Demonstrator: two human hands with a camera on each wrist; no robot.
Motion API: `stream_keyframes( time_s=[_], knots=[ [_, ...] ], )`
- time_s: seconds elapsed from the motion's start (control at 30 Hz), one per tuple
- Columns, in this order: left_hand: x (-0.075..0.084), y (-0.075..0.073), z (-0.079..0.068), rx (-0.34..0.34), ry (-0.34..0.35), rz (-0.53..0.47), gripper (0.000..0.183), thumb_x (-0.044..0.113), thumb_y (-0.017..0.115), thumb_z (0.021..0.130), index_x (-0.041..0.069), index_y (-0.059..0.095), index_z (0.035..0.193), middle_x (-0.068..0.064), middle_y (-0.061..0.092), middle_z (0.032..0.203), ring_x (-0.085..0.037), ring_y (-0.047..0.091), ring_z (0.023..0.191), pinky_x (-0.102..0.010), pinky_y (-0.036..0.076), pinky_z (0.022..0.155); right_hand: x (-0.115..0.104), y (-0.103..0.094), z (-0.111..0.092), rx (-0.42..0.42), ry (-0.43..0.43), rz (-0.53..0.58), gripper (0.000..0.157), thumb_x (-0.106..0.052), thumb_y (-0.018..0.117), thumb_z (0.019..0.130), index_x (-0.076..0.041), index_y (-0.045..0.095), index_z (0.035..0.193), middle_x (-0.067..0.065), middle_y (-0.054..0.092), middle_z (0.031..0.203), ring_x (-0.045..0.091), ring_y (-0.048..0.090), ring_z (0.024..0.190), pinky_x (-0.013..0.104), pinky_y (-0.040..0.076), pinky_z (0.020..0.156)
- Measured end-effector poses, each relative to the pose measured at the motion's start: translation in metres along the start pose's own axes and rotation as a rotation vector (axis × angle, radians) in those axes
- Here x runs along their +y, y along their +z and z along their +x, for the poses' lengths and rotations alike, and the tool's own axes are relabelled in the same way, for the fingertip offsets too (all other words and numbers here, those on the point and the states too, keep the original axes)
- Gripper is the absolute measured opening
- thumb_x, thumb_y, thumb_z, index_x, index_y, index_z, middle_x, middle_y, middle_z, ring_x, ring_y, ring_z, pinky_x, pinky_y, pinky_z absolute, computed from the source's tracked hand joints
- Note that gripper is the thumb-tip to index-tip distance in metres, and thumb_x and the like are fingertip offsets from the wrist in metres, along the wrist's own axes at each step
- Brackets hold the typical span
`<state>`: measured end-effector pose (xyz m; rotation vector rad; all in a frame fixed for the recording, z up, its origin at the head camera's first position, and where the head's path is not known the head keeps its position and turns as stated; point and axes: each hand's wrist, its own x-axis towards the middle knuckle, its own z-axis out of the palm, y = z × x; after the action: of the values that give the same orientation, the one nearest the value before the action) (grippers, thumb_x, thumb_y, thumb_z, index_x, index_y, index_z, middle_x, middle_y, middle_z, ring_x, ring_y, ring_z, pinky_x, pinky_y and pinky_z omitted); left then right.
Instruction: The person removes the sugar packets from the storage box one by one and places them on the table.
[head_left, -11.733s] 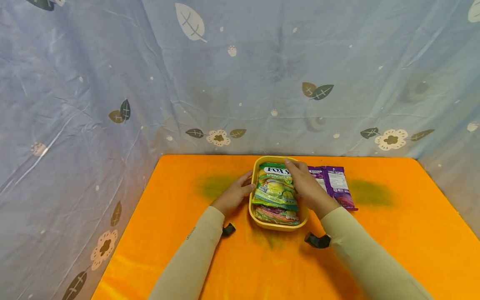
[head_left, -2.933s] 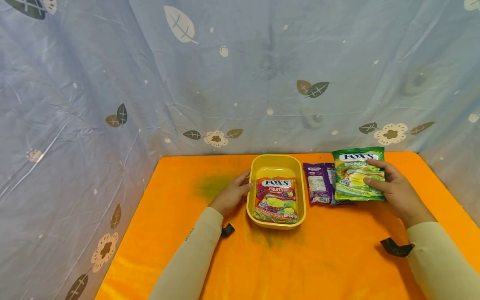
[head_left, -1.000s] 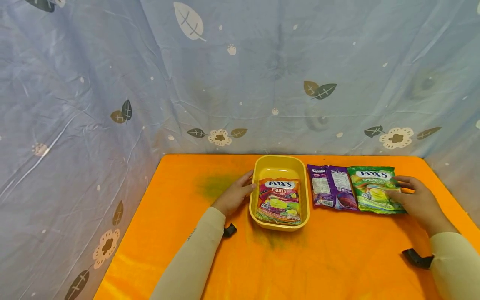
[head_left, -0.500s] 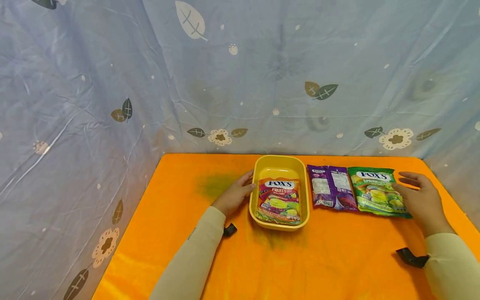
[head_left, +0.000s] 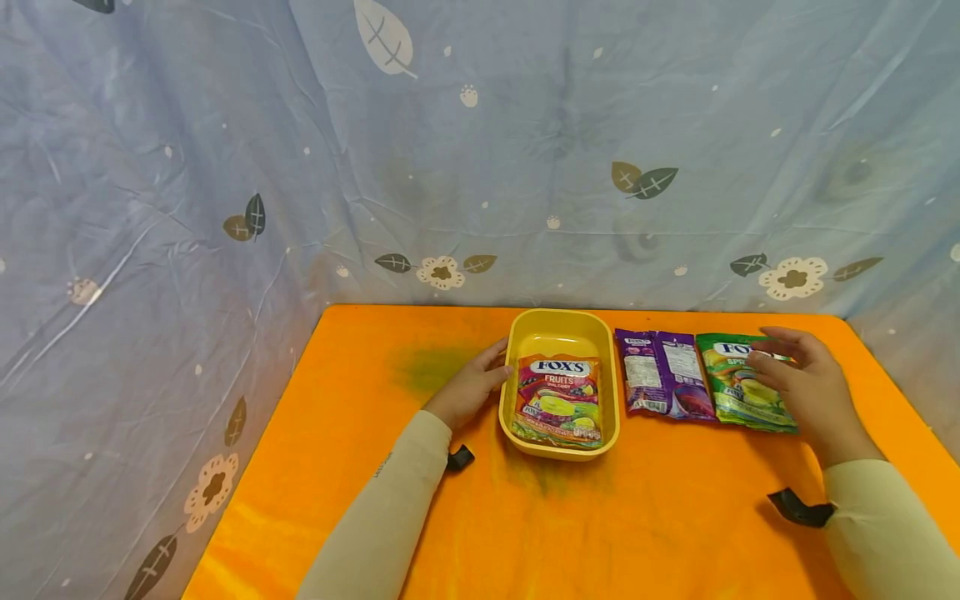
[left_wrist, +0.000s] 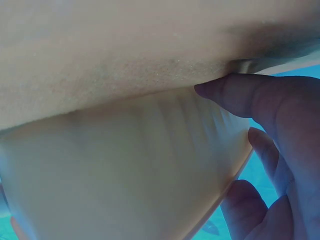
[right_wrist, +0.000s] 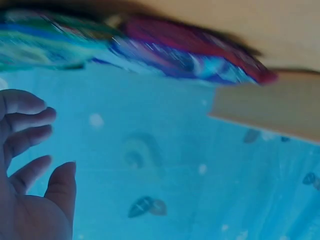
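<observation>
A yellow plastic tub (head_left: pixel 561 323) stands on the orange table, with a red-orange Fox's Fruits candy bag (head_left: pixel 558 400) lying in its near part. My left hand (head_left: pixel 474 385) rests its fingers against the tub's left side; the left wrist view shows those fingers touching the outer wall of the tub (left_wrist: pixel 125 175). Right of the tub lie purple candy bags (head_left: pixel 666 375) and a green Fox's candy bag (head_left: pixel 738 392), side by side. My right hand (head_left: pixel 813 392) hovers over the green bag's right part, fingers loosely bent, and holds nothing. In the right wrist view, the hand (right_wrist: pixel 37 165) is apart from the bags.
The orange table (head_left: pixel 600 533) is bounded by a grey-blue curtain (head_left: pixel 525 150) with leaf and flower prints at the back and sides. A black strap piece (head_left: pixel 801 508) sticks out at the right wrist, another black piece (head_left: pixel 460 458) at the left.
The right hand took the green bag out of the tub, laid it beside the purple bags and let go. Lately it shifted left over the bag. The left hand stays at the tub.
</observation>
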<state>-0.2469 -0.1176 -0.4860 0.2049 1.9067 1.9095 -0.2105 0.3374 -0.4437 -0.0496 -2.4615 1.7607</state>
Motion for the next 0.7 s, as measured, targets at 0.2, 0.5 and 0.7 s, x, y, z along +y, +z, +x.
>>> stream_keyframes(
  time_s=[0.2,0.5,0.7],
  knots=[
    [0.0,0.0,0.001,0.006,0.001,0.007,0.055,0.027,0.05,0.101,0.03,0.028,0.152,-0.005,0.04,0.146,-0.021,0.053,0.118,-0.04,0.044,0.097,-0.023,0.021,0.002,-0.077,-0.04,0.172,0.051,-0.022,0.06,0.095,-0.013,0.04,0.142,0.012,0.045,0.126,0.011,0.062,0.097,0.02,0.052,0.074],
    [-0.001,0.0,0.001,0.014,-0.004,0.019,0.056,0.028,0.051,0.101,0.031,0.028,0.152,-0.004,0.039,0.147,-0.02,0.052,0.12,-0.039,0.044,0.097,-0.045,0.054,-0.001,-0.155,-0.055,0.141,0.052,-0.028,0.057,0.097,-0.016,0.038,0.143,0.018,0.04,0.132,0.021,0.057,0.108,0.023,0.051,0.08],
    [0.0,0.001,0.0,0.013,-0.007,0.003,0.056,0.026,0.05,0.101,0.028,0.028,0.152,-0.004,0.039,0.147,-0.02,0.053,0.118,-0.041,0.044,0.097,-0.05,0.075,-0.003,-0.192,-0.046,0.155,0.053,-0.031,0.058,0.096,-0.018,0.037,0.143,0.019,0.039,0.134,0.025,0.056,0.11,0.03,0.051,0.083]
  ],
)
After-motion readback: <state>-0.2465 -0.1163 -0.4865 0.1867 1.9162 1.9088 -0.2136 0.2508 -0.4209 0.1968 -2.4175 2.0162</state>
